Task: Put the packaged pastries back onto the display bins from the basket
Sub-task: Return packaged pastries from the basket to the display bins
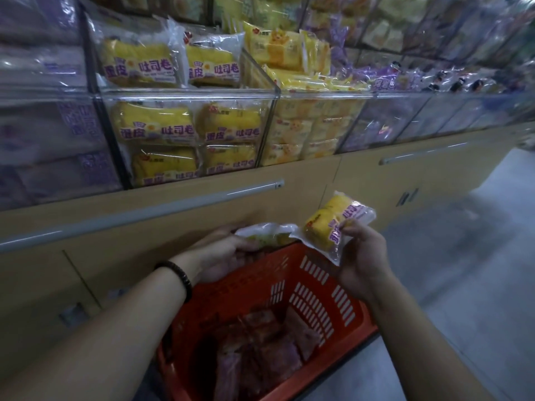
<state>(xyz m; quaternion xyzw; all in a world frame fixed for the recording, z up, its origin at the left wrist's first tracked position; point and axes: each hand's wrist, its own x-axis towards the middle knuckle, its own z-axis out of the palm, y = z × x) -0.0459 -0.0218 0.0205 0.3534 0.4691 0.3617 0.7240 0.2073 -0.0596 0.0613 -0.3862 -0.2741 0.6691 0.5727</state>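
An orange basket [324, 287] stands on the floor below me, with several dark purple packaged pastries [269, 351] lying in it. My right hand [362, 256] grips a yellow packaged pastry [330, 224] with purple lettering, held above the basket's far rim. My left hand [228, 250], a dark bead bracelet on its wrist, holds a second clear-wrapped pastry [269, 234] at the basket's far edge; my fingers hide much of it. Clear display bins [188, 95] above hold matching yellow pastries [162, 123], stacked in rows.
Left of the yellow bin is a bin of purple-labelled packs [52, 125]; to the right are bins of yellow packs [304, 131] and purple packs [382, 79]. Beige cabinets with a grey rail [144, 212] run under the bins. Grey floor [463, 256] lies to the right.
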